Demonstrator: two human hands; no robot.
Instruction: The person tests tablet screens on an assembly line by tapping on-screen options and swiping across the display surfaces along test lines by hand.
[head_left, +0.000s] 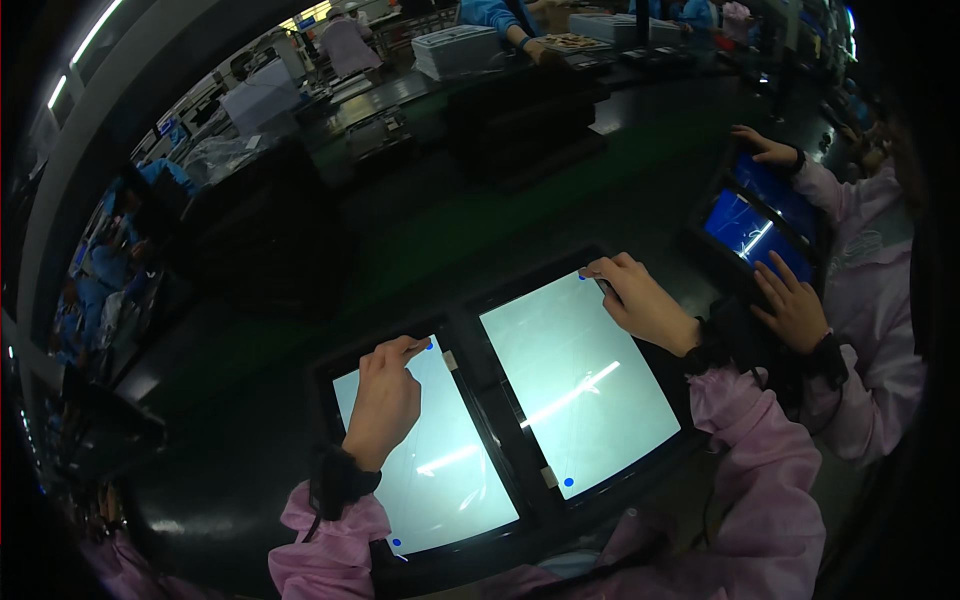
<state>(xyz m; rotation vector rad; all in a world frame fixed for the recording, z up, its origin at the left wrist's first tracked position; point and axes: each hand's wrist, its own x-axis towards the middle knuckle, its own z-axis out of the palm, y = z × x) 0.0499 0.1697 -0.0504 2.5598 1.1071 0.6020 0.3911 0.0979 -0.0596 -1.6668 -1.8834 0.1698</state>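
Two tablet-like panels with lit, pale screens lie side by side in front of me in dark frames. My left hand (384,397) reaches over the left panel (440,430), its fingers pinched together at a blue dot near the top right corner of that screen. Over the upper edge of the right panel (565,350) is my right hand (643,301), fingers curled together, the tips by another blue dot. Whether either hand pinches something small is hidden. More blue dots (569,482) show near the lower edges of both screens. Black bands circle both my wrists.
To the right, a co-worker in pink has both hands at two blue-lit panels (740,228). Stacks of dark trays (520,125) stand across the dark bench (400,240). White trays (455,50) and people in blue are farther back.
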